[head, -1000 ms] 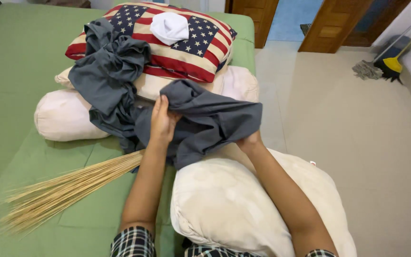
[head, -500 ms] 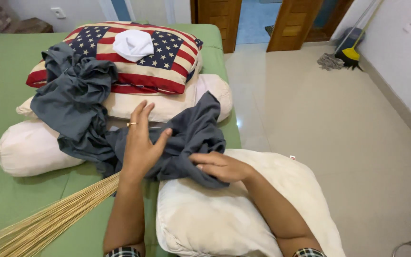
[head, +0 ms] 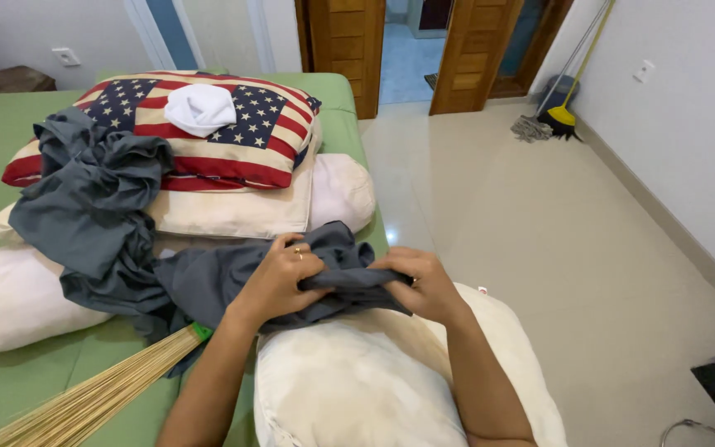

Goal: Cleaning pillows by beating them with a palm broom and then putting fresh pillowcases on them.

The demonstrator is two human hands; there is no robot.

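Note:
A long grey cloth trails from the back left of the green bed toward me. My left hand and my right hand both grip its bunched near end, just above a cream pillow that lies under my forearms. A stars-and-stripes pillow lies at the back, with a small folded white cloth on top of it.
More cream pillows and a white bolster lie across the bed. A stick broom rests at the near left. Tiled floor lies to the right, with a mop and broom against the wall by wooden doors.
My left hand was flat on the cloth; now both hands have closed on its near end and gathered it together over the cream pillow. The view has shifted right.

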